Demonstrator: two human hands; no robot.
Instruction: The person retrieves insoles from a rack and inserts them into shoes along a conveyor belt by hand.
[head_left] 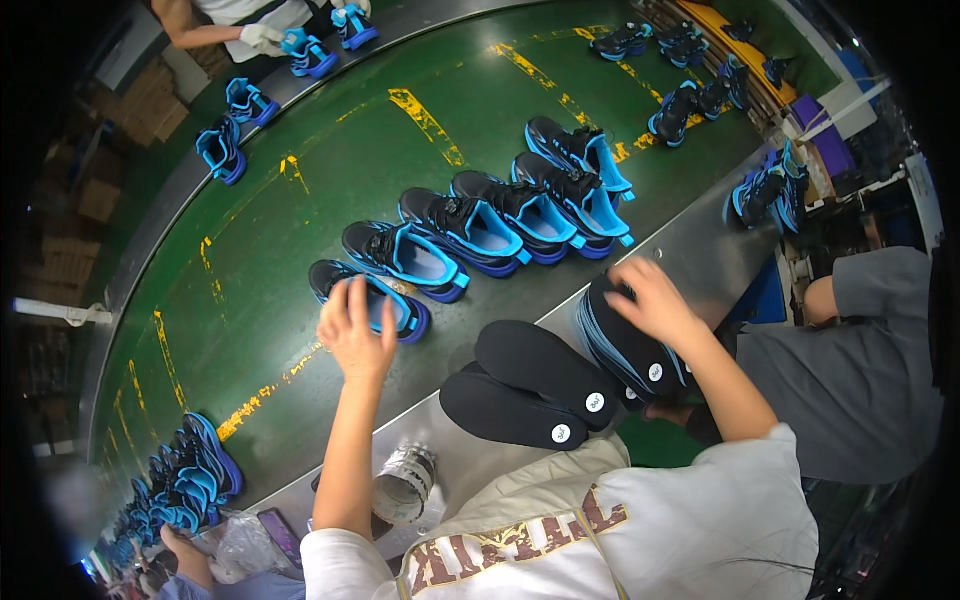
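Insoles (628,342) are apparently being fitted: left hand (355,335) spread over shoe (410,318); right hand (655,305), grip unclear, at near edge of bench (700,220); one insole must be separated.

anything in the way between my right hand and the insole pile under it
Nothing visible: the right hand is directly over the far end of the black insole pile, with no object between them. Whether the fingers touch it, I can't tell.

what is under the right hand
Under the right hand is a stack of black insoles, with a round white sticker at its near end. The hand hides part of the top one.
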